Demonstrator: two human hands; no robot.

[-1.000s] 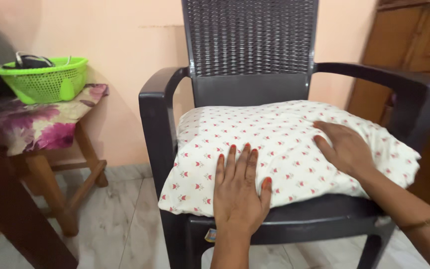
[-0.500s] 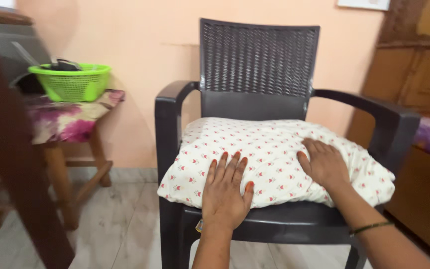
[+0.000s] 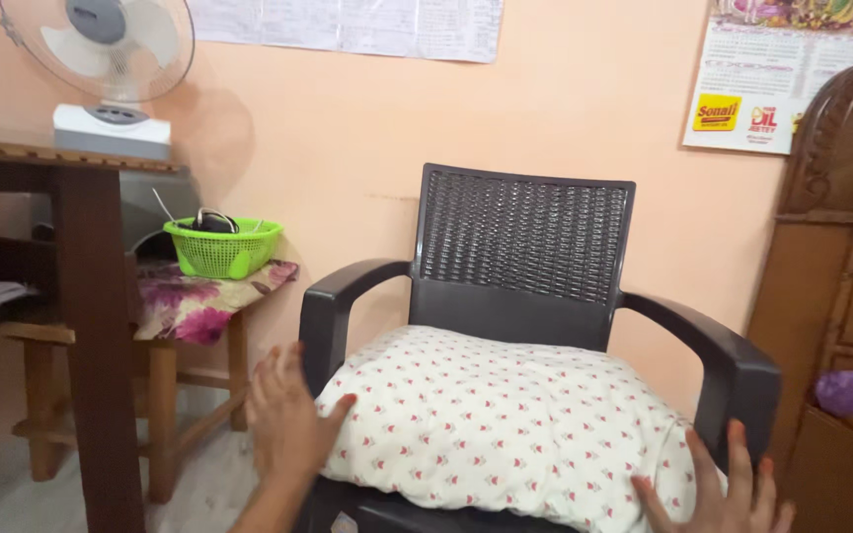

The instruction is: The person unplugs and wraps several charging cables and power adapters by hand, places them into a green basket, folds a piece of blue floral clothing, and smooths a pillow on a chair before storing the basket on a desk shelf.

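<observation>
A white pillow (image 3: 491, 419) with small red flowers lies on the seat of a dark plastic armchair (image 3: 525, 247) with a woven back. My left hand (image 3: 286, 424) hovers open just off the pillow's left edge, near the chair's left arm, fingers apart and holding nothing. My right hand (image 3: 718, 494) is open at the pillow's lower right corner, by the chair's right arm, partly cut off by the frame's bottom edge. I cannot tell if it touches the pillow.
A green plastic basket (image 3: 221, 249) sits on a stool with a floral cover (image 3: 194, 301) left of the chair. A dark wooden table (image 3: 71, 257) carries a fan (image 3: 101, 49). A wooden cabinet (image 3: 846, 296) stands at the right; a calendar (image 3: 792, 69) hangs above.
Both hands have lifted off the pillow and drawn apart to its sides. The view has pulled back and tilted up, bringing the fan, table and wall papers into sight.
</observation>
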